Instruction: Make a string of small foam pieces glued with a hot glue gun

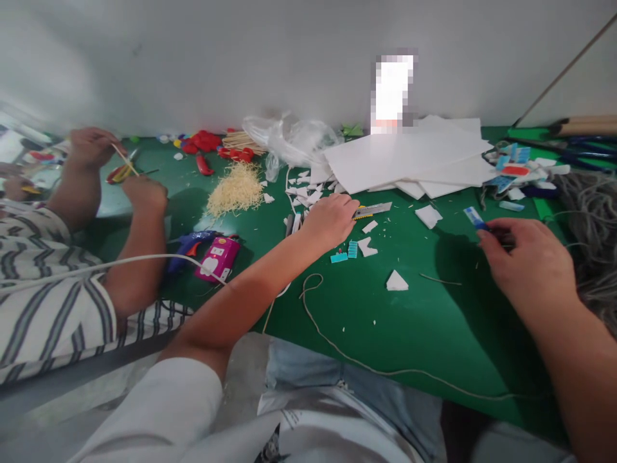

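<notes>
Green tabletop (424, 328), white scraps (370, 226) near cutter (373, 210)

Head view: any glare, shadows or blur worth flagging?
All in the head view: bright rectangle at the back pixelated, blown out; dark shadow beside the right hand on the green table; pale sheen between the co-worker's forearms; far-left edge looks soft.

Kinda soft overall, wide-angle stretch at the edges, pixelated white patch (393, 90) blown out, right hand (527, 260) shadowing the green table (434, 337).
</notes>
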A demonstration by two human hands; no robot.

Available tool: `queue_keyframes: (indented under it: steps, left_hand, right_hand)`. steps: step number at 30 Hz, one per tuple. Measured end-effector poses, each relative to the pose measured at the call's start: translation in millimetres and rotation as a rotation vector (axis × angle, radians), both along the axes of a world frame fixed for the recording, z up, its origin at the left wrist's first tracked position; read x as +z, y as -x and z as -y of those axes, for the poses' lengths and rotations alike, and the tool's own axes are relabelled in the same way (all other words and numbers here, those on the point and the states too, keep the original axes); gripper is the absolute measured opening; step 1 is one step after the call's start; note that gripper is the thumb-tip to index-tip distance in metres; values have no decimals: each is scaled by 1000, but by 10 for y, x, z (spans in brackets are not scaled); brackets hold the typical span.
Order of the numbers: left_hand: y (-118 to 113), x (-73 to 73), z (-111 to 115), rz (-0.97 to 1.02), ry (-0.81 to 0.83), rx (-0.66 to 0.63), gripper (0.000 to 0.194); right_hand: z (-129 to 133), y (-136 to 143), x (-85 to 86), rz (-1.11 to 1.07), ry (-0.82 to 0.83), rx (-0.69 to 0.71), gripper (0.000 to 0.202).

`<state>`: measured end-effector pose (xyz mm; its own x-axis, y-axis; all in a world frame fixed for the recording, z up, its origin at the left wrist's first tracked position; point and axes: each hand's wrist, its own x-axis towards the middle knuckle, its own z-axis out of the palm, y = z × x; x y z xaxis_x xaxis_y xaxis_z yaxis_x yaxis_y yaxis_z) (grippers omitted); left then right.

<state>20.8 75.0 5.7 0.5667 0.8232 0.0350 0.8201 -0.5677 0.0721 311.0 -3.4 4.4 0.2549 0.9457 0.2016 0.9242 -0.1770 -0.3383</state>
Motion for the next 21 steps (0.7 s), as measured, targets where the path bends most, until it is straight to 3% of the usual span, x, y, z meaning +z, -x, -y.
queue_keyframes:
  steps: [3, 8, 11, 13, 17, 21]
  left_hand:
    - [-20, 74, 203, 17, -8, -45, 31]
    - [-40, 122, 755, 69, -55, -283, 25]
    - [-20, 128, 968, 55, -50, -310, 22]
    - [43, 156, 949, 25, -6, -179, 22]
    - [334, 241, 607, -110, 34, 471, 15]
    - [648, 216, 353, -165, 50, 629, 19]
  right_hand:
    - [20, 44, -13, -28, -21, 30, 23]
    - [67, 112, -55, -37, -17, 136, 32]
    - [79, 134, -77, -41, -10, 202, 37]
    - [77, 137, -90, -44, -6, 238, 39]
    - [58, 124, -119, -38, -31, 276, 39]
    - [43, 108, -143, -44, -55, 290, 37]
